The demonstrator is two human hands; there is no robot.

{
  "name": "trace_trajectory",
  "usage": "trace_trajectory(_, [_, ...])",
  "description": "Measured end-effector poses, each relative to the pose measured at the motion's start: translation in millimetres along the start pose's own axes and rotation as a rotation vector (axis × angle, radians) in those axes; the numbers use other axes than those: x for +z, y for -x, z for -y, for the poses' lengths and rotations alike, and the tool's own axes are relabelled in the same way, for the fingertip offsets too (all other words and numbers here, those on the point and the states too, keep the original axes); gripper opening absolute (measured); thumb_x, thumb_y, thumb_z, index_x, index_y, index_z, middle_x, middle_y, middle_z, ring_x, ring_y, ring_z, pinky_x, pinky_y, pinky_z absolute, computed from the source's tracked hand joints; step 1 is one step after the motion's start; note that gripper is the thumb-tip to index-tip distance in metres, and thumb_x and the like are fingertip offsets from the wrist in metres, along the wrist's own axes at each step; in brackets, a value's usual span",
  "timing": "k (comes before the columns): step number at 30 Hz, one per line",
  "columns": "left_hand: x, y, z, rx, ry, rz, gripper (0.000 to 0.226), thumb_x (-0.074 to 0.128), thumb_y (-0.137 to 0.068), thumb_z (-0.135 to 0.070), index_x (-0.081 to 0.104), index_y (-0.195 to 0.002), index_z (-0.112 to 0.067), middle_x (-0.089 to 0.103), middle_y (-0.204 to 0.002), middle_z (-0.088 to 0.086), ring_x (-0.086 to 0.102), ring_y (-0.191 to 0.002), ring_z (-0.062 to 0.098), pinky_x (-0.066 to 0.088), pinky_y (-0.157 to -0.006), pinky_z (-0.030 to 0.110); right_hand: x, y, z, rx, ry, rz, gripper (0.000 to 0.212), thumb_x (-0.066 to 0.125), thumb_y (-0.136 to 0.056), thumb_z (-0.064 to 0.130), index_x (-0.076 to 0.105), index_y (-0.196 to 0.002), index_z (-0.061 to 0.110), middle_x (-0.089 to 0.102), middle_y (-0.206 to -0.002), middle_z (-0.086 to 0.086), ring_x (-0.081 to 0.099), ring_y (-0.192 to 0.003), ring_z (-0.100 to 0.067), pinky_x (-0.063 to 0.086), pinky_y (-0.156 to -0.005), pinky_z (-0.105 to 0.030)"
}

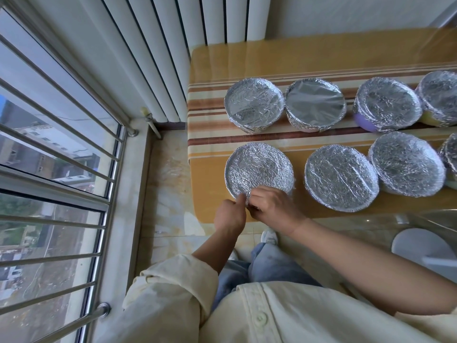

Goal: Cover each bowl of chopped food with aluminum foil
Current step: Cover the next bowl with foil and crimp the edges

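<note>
Several bowls wrapped in crinkled aluminum foil stand in two rows on the table [212, 70]. The near-left foil-covered bowl [258, 169] is right in front of me. My left hand [231, 214] and my right hand [272, 207] meet at its near rim, and both pinch the foil edge there with curled fingers. The near part of that rim is hidden under my hands. Beside it stands a second covered bowl [341, 178], then a third [406, 163]. The far row starts with a covered bowl [254, 105] and a smoother-foiled one [315, 105].
A window with metal bars [57, 154] and a white radiator [158, 58] are to the left of the table. The table's left edge lies close to the bowl I hold. A white round stool [420, 246] stands at the lower right.
</note>
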State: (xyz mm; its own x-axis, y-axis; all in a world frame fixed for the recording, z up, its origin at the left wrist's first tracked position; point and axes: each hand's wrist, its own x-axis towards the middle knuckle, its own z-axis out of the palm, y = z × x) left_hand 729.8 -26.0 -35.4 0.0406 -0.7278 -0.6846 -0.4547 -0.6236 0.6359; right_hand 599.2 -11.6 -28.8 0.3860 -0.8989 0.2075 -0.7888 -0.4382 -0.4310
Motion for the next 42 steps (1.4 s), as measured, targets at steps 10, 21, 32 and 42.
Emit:
trace_trajectory(10, [-18, -15, -4, 0.060, -0.183, -0.051, 0.041, 0.044, -0.095, -0.030, 0.066, -0.071, -0.007, 0.074, -0.080, 0.012, 0.071, -0.082, 0.033, 0.056, -0.080, 0.041, -8, -2, -5, 0.007, -0.015, 0.035, 0.025, 0.084, -0.067, 0.027, 0.068, -0.075, 0.009, 0.056, -0.071, -0.003, 0.055, -0.065, -0.021, 0.033, -0.059, -0.024])
trace_trajectory(21, [-28, -11, -6, 0.063, -0.254, -0.082, 0.054, 0.036, -0.087, -0.054, 0.066, -0.073, -0.011, 0.073, -0.076, 0.005, 0.071, -0.076, 0.029, 0.057, -0.078, 0.041, -1, -5, 1, -0.035, 0.024, -0.007, 0.028, 0.081, -0.057, -0.001, 0.056, -0.056, 0.011, 0.049, -0.061, -0.002, 0.050, -0.057, -0.021, 0.033, -0.050, -0.027])
trace_trajectory(32, [-24, 0, -10, 0.115, -0.264, -0.075, 0.050, 0.038, -0.084, -0.044, 0.070, -0.067, -0.009, 0.074, -0.074, 0.008, 0.070, -0.074, 0.029, 0.058, -0.075, 0.042, -4, -8, 3, -0.069, -0.005, 0.001, 0.027, 0.079, -0.057, -0.005, 0.055, -0.059, 0.009, 0.048, -0.061, -0.004, 0.048, -0.057, -0.021, 0.032, -0.049, -0.027])
trace_trajectory(42, [-23, -2, -11, 0.150, -0.286, -0.184, 0.045, 0.046, -0.095, -0.032, 0.072, -0.073, -0.002, 0.072, -0.075, 0.014, 0.068, -0.075, 0.033, 0.054, -0.066, 0.038, 1, -12, 7, -0.009, -0.052, -0.028, 0.028, 0.076, -0.051, -0.008, 0.058, -0.064, 0.009, 0.047, -0.059, -0.005, 0.049, -0.053, -0.025, 0.037, -0.043, -0.029])
